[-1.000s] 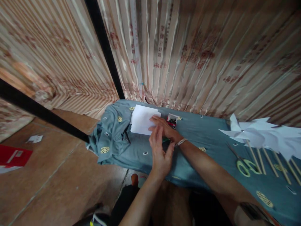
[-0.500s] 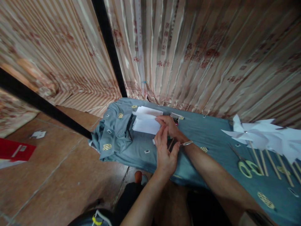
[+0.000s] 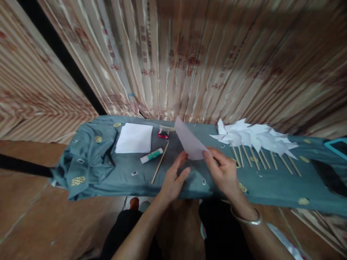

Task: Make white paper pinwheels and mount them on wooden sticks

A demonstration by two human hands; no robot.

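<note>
A single white sheet of paper (image 3: 189,139) is lifted over the cloth-covered surface, its upper corner pointing up and left. My right hand (image 3: 223,171) pinches its lower right corner between thumb and fingers. At the sheet's lower left edge is my left hand (image 3: 175,178), its fingertips touching or just beside the paper and its thumb held apart. To the left lie a stack of white paper (image 3: 135,138), a green-and-white glue stick (image 3: 151,156) and a thin wooden stick (image 3: 160,162). Behind them is a small red box of dark pins or similar bits (image 3: 163,133).
Several white paper pinwheels (image 3: 252,135) on wooden sticks overlap at the right. Scissors are mostly hidden behind my right hand. A dark phone (image 3: 329,177) and a blue-edged device (image 3: 337,147) lie farther right. The blue-green cloth (image 3: 92,162) bunches at left; a curtain (image 3: 162,72) hangs behind.
My right hand has moved from the paper stack rightward with one sheet. My left hand has come along beside it, uncovering the glue stick and wooden stick. The view has turned right.
</note>
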